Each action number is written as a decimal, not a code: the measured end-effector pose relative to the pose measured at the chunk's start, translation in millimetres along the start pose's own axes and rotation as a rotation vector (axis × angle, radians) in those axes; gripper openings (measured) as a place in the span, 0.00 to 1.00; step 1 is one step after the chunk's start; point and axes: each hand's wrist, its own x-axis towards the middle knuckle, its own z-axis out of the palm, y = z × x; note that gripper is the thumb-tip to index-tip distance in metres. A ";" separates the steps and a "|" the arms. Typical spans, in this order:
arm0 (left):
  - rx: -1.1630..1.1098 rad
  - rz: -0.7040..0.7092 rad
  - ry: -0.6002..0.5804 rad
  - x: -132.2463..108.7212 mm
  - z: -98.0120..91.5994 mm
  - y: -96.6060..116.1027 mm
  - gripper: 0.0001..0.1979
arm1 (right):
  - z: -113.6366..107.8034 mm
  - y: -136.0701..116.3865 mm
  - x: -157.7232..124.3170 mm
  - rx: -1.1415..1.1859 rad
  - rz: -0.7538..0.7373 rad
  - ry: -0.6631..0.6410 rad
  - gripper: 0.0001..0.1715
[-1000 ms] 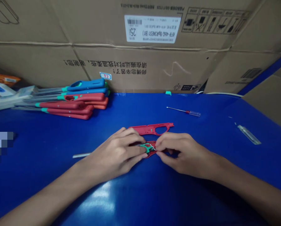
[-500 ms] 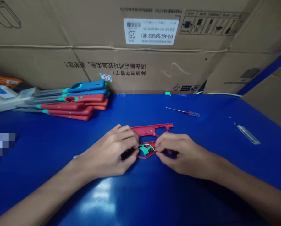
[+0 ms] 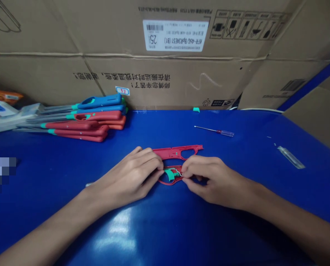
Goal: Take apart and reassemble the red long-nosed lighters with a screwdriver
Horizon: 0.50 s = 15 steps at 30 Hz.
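Note:
A red lighter shell half (image 3: pixel 166 183) lies open side up between my hands, its inner parts showing. Inside it sit a green trigger (image 3: pixel 169 175) and a thin white wire (image 3: pixel 178 170). My left hand (image 3: pixel 138 175) is closed, thumb and forefinger pinched at the trigger's left edge; its fingers cover that end of the shell. With thumb and fingers closed, my right hand (image 3: pixel 216 181) grips the shell's right part beside the wire, hiding that end. Just beyond lies the matching red shell half (image 3: pixel 169 153), apart from the held one, partly behind my left fingers.
Several red and blue long-necked lighters (image 3: pixel 98 115) are piled at the back left. A screwdriver (image 3: pixel 225 133) and a clear plastic tube (image 3: pixel 291 157) lie on the blue table (image 3: pixel 165 229) to the right. A green scrap (image 3: pixel 196 109) touches the cardboard box (image 3: pixel 181 77) behind.
My left thumb and forefinger have closed together and straightened near the trigger. The green trigger has shifted slightly upward in the shell. My right hand keeps its grip almost unmoved.

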 end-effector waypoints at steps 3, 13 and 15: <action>0.009 0.005 0.025 -0.5 2.9 -1.6 0.07 | -0.9 -0.2 0.3 0.003 0.007 -0.005 0.08; -0.025 0.022 0.089 2.5 2.6 1.5 0.09 | -1.8 -2.5 1.7 0.003 0.008 -0.001 0.08; -0.038 0.041 0.102 3.0 1.4 1.9 0.09 | -2.0 -3.3 2.1 -0.005 0.006 0.006 0.08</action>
